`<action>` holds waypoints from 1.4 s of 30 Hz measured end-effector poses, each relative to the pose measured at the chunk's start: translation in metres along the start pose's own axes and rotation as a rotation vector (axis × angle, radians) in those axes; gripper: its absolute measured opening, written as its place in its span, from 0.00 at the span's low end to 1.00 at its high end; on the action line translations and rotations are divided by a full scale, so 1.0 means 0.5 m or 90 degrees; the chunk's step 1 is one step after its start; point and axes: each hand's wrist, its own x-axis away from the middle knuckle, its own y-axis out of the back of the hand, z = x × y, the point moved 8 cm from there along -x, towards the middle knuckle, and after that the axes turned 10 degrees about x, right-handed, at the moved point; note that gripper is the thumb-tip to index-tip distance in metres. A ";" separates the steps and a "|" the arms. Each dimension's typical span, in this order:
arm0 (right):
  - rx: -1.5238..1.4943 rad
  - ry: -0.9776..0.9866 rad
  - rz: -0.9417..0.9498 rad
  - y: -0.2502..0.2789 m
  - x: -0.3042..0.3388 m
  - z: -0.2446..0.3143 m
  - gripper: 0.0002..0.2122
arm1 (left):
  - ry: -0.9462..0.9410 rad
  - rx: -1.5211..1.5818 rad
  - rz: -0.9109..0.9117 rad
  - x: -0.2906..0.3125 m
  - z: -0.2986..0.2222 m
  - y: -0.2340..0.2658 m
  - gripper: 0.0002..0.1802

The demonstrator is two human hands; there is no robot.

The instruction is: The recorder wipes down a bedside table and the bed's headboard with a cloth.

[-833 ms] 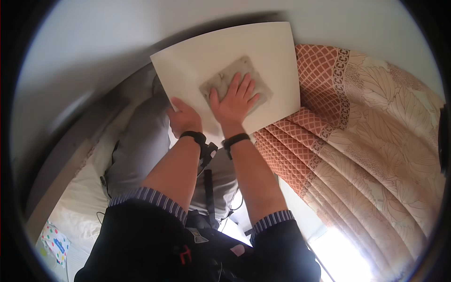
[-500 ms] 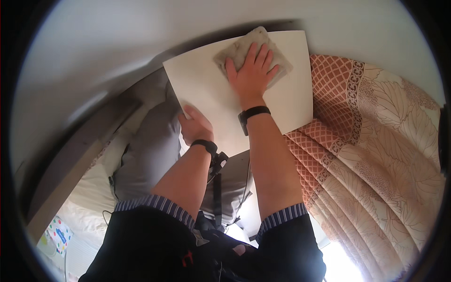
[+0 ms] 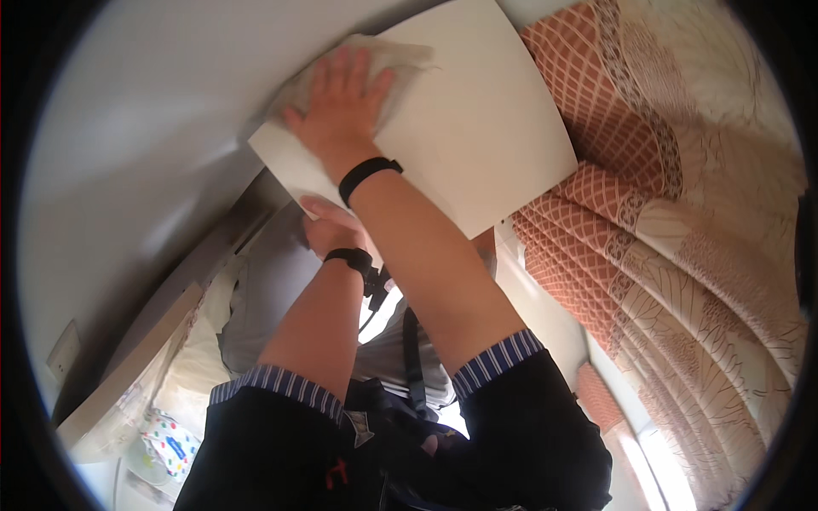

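The board (image 3: 486, 119) is a flat, smooth, cream-white sheet with straight edges that the lens bows. On its face, along the left part of its upper edge, lies a soft greyish-beige cloth (image 3: 399, 56), its outer end loosely rumpled and slightly blurred. To the right of the board hangs a curtain (image 3: 716, 221) in deep folds, its rust-brown lattice band giving way to pale fabric with outlined leaves. To the left of the board, a smooth, pale grey wall (image 3: 153, 128) catches dull streaks of light. Grey trousers (image 3: 271, 285) show below the board.

Compared with half a second ago, the cloth has slid from the middle of the board's upper edge toward its left end. The right forearm now slants across the board's lower part, and the board itself appears higher in view.

The right hand (image 3: 339, 102) has an open grip: fingers spread, laid flat over the cloth, against the board. The left hand (image 3: 331, 228) has a narrow grip, closed on the board's lower-left edge; some of its fingers are hidden, so how they bend cannot be told.
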 end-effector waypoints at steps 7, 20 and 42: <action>-0.062 0.135 -0.045 -0.042 0.140 -0.104 0.40 | 0.104 0.101 0.035 0.062 0.028 -0.047 0.46; -0.081 -0.120 -0.146 -0.088 0.512 -0.351 0.38 | -0.122 -0.451 0.150 -0.204 0.164 -0.139 0.33; 0.065 -0.133 0.098 0.024 -0.106 -0.322 0.49 | 0.005 -0.112 -0.058 -0.024 -0.006 0.010 0.39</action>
